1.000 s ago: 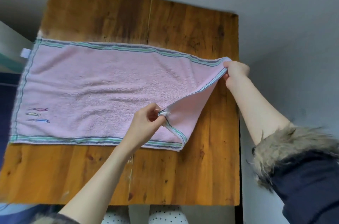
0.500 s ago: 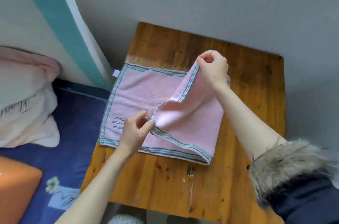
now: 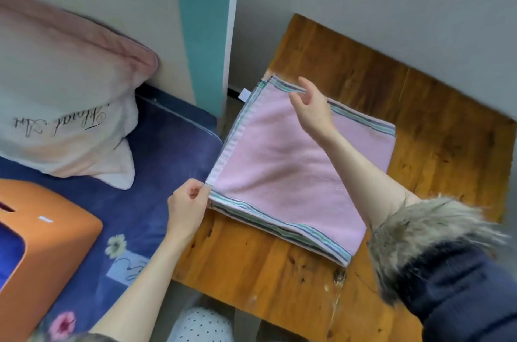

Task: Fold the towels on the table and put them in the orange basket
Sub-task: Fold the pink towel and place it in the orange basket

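**Pink towel folded in half, one corner pinched, other hand lifted clear**

Head view: pink towel (image 3: 293, 171) with striped borders, doubled over on the wooden table (image 3: 436, 123), its left edge overhanging the table's side. Left hand (image 3: 187, 206) at the near-left corner, thumb and forefinger pinching the stacked layers. Right hand (image 3: 312, 109) just above the far-left corner, fingers loosely spread, holding nothing. Orange basket (image 3: 47, 232) on the blue bedspread (image 3: 165, 145) at lower left, well apart from the towel; printed pillow (image 3: 64, 106) behind it.

Likely risks: top layer sliding off square, since only one corner is pinned; the overhanging edge dragging the cloth toward the gap between table and bed; a crooked next fold if the corners are not matched first.

Hard to make out: contact between right fingertips and towel uncertain, blurred by motion. Basket cut off by the frame, its inside barely visible. No other towels in view. Fur-trimmed sleeve (image 3: 436, 255) hiding the table's near-right part.
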Demonstrator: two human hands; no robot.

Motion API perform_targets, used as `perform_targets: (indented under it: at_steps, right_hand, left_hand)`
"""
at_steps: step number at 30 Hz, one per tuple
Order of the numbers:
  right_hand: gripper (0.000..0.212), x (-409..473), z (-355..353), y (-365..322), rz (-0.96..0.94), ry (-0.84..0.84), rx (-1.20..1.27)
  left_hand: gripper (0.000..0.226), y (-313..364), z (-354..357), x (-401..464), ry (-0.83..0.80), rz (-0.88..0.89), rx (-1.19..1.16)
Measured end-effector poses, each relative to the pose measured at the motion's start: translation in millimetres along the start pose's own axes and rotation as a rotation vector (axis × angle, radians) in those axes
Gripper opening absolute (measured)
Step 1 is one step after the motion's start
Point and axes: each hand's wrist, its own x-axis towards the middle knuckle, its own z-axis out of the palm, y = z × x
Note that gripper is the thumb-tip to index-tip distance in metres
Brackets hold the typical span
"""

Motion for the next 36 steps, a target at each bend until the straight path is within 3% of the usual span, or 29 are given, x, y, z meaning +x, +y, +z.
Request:
perform_targets:
  at_steps: [3, 5, 7, 11, 18, 27, 30, 33, 36]
  right_hand:
    - [0.05, -0.7, -2.7, 34.9, 0.026, -0.011, -0.392]
    - [0.056, -6.2, -8.5, 57.7, 0.062, -0.116, -0.639]
    - [0.068, -14.5, -13.9, 75.3, 0.109, -0.242, -0.727]
    - [0.081, -24.8, -20.3, 90.1, 0.13, -0.284, -0.71]
    - [0.078, -50.7, -36.9, 112.2, 0.253, -0.179, -0.716]
    - [0.058, -128.7, -83.7, 150.7, 0.51, -0.09, -0.722]
    - [0.045, -142.7, -104.9, 161.9, 0.572, -0.181, -0.777]
    - [0.046, -149.6, -124.4, 172.9, 0.662, -0.332, -0.768]
    - [0.035, -144.4, -139.5, 181.4, 0.651, -0.162, -0.666]
  left_hand:
    - [0.03, -4.3, 4.9, 3.5, -0.053, -0.046, 0.058]
    - [0.037, -3.2, 8.9, 3.7, -0.073, -0.062, 0.106]
    - [0.036, -0.1, 13.3, 3.2, -0.057, -0.048, 0.186]
    - [0.022, 0.4, 19.4, 8.8, -0.003, -0.009, 0.331]
    - [0.022, 19.1, 35.6, 26.4, -0.014, 0.062, 0.382]
    - [0.023, 72.2, 96.0, 57.5, -0.165, 0.381, 0.633]
    - [0.022, 87.3, 120.5, 56.7, -0.2, 0.468, 0.678]
    - [0.019, 99.6, 144.0, 52.7, -0.241, 0.521, 0.735]
    - [0.019, 106.4, 156.8, 48.4, -0.275, 0.524, 0.751]
